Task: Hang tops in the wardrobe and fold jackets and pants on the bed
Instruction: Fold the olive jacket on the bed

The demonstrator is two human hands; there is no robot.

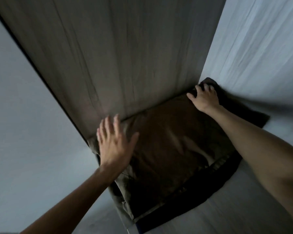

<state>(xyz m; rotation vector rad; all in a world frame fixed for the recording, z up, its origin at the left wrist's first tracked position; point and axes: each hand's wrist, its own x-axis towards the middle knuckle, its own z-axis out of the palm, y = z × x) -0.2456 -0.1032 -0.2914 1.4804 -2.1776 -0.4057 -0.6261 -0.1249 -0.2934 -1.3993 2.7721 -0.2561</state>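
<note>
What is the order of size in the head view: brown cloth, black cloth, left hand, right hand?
1. Brown cloth.
2. Black cloth, mostly covered.
3. Left hand and right hand: the left looks bigger, but it is nearer the camera, so unranked.

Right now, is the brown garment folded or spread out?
Partly folded: the brown garment has its near section doubled over at a crease, while the far length lies spread flat.
</note>
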